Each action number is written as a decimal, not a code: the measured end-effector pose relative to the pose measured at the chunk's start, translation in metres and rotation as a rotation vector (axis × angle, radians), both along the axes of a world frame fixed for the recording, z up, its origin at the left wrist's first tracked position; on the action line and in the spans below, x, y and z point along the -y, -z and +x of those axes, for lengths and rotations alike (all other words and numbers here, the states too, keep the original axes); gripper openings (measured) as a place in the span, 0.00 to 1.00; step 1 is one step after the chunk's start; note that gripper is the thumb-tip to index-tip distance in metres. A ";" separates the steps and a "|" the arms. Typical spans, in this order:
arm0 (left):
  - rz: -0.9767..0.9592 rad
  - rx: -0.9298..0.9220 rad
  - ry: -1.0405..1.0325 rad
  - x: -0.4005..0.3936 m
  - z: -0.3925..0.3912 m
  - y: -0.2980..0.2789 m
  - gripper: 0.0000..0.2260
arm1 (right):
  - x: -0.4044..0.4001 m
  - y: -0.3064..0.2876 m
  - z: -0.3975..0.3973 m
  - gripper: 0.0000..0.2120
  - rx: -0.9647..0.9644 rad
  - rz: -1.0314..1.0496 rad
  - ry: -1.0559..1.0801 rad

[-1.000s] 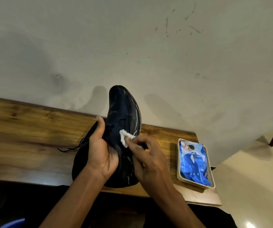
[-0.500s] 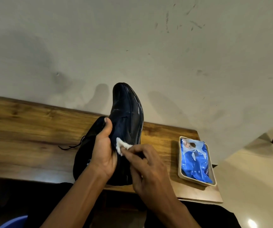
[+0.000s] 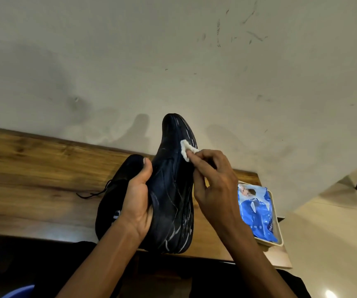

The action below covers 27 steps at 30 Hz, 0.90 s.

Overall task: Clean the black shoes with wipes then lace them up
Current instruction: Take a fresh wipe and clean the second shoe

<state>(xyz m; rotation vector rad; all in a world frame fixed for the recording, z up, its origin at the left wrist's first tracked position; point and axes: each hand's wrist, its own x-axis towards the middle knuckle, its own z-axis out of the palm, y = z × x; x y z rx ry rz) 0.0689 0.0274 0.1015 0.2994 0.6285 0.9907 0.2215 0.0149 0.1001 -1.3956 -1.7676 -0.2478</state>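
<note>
A black shoe [image 3: 172, 190] stands raised over the wooden table, toe pointing up and away, its surface wet and streaked. My left hand [image 3: 137, 203] grips it round the middle, thumb on top. My right hand [image 3: 213, 186] pinches a small crumpled white wipe [image 3: 187, 149] and presses it against the shoe near the toe. A second black shoe [image 3: 117, 190] lies on the table behind my left hand, partly hidden, with a loose black lace [image 3: 93, 193] trailing to the left.
The wooden table [image 3: 33, 179] runs along a scuffed white wall. A cream tray [image 3: 279, 231] at the table's right end holds a blue pack of wipes [image 3: 257, 211]. A blue rim [image 3: 18, 292] shows at the bottom left.
My right hand has slid the wipe from the shoe's middle up toward the toe. My left hand keeps its grip on the shoe.
</note>
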 end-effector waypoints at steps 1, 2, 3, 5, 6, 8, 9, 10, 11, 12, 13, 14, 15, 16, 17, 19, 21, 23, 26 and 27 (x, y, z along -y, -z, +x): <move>-0.003 -0.001 0.002 0.000 0.000 0.000 0.29 | 0.004 0.001 -0.002 0.17 0.003 -0.014 0.005; -0.008 0.001 0.001 0.001 -0.001 -0.001 0.29 | 0.009 0.003 -0.005 0.18 0.008 -0.032 -0.003; -0.009 0.006 0.005 0.001 -0.002 -0.001 0.29 | 0.017 0.006 -0.007 0.18 0.016 -0.051 -0.021; -0.013 0.016 0.024 0.000 -0.004 0.000 0.30 | 0.033 0.011 -0.012 0.18 0.016 -0.075 -0.072; -0.010 0.017 0.029 0.000 -0.005 0.000 0.31 | 0.038 0.013 -0.013 0.17 0.000 -0.074 -0.096; 0.004 0.015 0.033 0.000 -0.005 0.000 0.31 | 0.040 0.013 -0.013 0.16 -0.047 -0.048 -0.111; 0.008 0.018 0.039 0.000 -0.005 0.000 0.30 | 0.038 0.011 -0.012 0.15 -0.069 -0.028 -0.106; 0.010 0.023 0.044 0.001 -0.005 -0.001 0.30 | 0.034 0.008 -0.012 0.15 -0.089 -0.008 -0.098; 0.013 0.026 0.050 0.002 -0.004 -0.002 0.30 | 0.030 0.006 -0.011 0.15 -0.104 0.012 -0.085; 0.020 0.021 0.055 0.003 -0.003 -0.002 0.29 | 0.025 0.003 -0.010 0.15 -0.111 0.031 -0.065; 0.028 0.012 0.059 0.004 -0.003 -0.001 0.29 | 0.020 0.001 -0.009 0.16 -0.114 0.045 -0.040; 0.037 -0.002 0.062 0.004 -0.002 -0.001 0.29 | 0.015 -0.002 -0.008 0.17 -0.117 0.055 -0.014; 0.044 -0.016 0.065 0.004 -0.002 0.000 0.28 | 0.010 -0.005 -0.006 0.17 -0.119 0.059 0.010; 0.050 -0.030 0.070 0.004 -0.002 0.000 0.28 | 0.005 -0.008 -0.003 0.17 -0.119 0.059 0.029; 0.057 -0.041 0.077 0.004 -0.002 0.001 0.28 | 0.000 -0.011 -0.001 0.16 -0.116 0.057 0.042; 0.062 -0.060 0.089 0.004 -0.001 0.002 0.28 | -0.009 -0.017 0.005 0.15 -0.103 0.060 0.059; 0.061 -0.078 0.095 0.004 0.000 0.004 0.27 | -0.015 -0.022 0.010 0.14 -0.087 0.063 0.079; 0.052 -0.090 0.100 0.005 0.001 0.006 0.27 | -0.016 -0.022 0.014 0.14 -0.072 0.056 0.089; 0.055 -0.114 0.080 0.006 0.000 0.007 0.27 | -0.002 -0.012 0.011 0.14 -0.076 0.033 0.071; 0.058 -0.122 0.065 0.005 -0.001 0.007 0.27 | 0.004 -0.007 0.009 0.15 -0.075 0.025 0.064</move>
